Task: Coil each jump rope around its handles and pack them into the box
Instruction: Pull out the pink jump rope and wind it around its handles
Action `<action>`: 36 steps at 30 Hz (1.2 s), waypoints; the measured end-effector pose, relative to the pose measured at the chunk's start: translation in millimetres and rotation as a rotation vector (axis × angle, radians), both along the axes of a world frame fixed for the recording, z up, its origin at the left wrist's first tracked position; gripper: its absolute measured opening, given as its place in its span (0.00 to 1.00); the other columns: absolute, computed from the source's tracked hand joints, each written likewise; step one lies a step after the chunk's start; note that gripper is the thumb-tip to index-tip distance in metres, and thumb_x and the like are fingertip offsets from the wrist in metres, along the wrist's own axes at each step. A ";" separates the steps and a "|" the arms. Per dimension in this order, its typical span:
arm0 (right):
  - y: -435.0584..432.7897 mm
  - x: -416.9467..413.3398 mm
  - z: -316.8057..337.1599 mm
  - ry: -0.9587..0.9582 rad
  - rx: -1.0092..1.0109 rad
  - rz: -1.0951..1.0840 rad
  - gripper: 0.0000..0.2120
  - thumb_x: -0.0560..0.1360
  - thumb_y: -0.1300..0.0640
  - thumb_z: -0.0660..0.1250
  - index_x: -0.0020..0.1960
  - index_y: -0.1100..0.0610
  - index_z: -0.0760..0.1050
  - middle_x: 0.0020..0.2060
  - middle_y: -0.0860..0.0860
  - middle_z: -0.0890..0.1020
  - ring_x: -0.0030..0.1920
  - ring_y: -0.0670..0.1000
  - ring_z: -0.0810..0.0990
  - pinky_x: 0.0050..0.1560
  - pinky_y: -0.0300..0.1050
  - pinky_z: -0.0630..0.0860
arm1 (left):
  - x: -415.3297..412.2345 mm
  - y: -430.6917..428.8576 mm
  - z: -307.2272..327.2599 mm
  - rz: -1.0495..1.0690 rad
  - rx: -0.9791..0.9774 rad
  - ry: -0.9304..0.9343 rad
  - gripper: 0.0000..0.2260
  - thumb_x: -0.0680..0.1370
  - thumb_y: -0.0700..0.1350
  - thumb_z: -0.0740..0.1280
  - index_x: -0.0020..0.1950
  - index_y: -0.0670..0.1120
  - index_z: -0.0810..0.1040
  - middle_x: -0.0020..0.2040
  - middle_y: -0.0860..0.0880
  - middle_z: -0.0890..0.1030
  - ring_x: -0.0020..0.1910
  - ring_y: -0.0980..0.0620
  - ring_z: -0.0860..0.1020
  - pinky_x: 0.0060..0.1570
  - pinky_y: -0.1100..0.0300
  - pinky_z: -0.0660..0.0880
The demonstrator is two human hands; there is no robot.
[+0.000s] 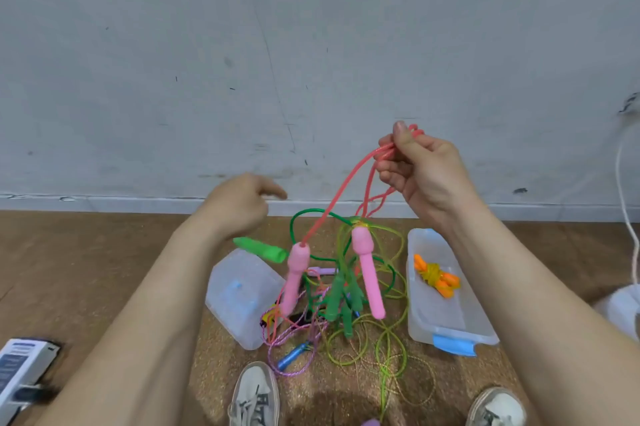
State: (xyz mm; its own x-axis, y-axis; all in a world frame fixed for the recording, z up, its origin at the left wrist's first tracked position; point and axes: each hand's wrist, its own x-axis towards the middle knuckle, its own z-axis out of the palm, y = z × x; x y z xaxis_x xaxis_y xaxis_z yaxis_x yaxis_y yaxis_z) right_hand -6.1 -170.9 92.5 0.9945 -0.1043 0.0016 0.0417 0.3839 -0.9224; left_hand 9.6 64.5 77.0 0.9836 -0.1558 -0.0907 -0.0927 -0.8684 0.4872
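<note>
Pink rope up in my right hand

My right hand (419, 169) grips the bunched pink rope (332, 204), its handles (369, 273) dangling over the tangle of ropes (346, 308). My left hand (239, 207) hangs loose, empty. The box (433, 318), right, holds a coiled orange rope (437, 276)

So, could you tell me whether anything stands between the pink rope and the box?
The box is open, holding an orange rope. Yellow-green cord seems snagged on one handle of the pink rope the right hand holds.

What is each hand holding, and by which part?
Right hand grips the pink jump rope by its bunched cord, handles dangling. Left hand holds nothing.
</note>
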 end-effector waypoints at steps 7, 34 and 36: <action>6.4 -6.6 10.4 -0.035 0.086 0.154 0.13 0.81 0.55 0.59 0.43 0.61 0.75 0.27 0.51 0.79 0.24 0.44 0.77 0.28 0.34 0.77 | -8.2 -60.8 -41.4 -0.522 -0.452 0.420 0.11 0.77 0.47 0.68 0.59 0.49 0.77 0.55 0.56 0.81 0.55 0.59 0.78 0.59 0.63 0.73; -9.3 -8.1 -23.8 0.221 -0.873 0.728 0.19 0.75 0.47 0.69 0.30 0.52 0.66 0.24 0.48 0.62 0.25 0.47 0.55 0.28 0.44 0.48 | -13.3 -34.7 3.3 -0.266 0.038 -0.264 0.08 0.73 0.57 0.70 0.45 0.56 0.85 0.28 0.53 0.77 0.33 0.52 0.74 0.35 0.56 0.72; -8.3 -9.5 -23.8 0.217 -0.853 0.792 0.21 0.72 0.49 0.73 0.28 0.52 0.66 0.24 0.48 0.61 0.27 0.48 0.53 0.32 0.49 0.45 | -13.6 -36.4 2.3 -0.302 -0.034 -0.211 0.05 0.74 0.54 0.71 0.45 0.55 0.85 0.32 0.53 0.81 0.36 0.53 0.78 0.39 0.54 0.75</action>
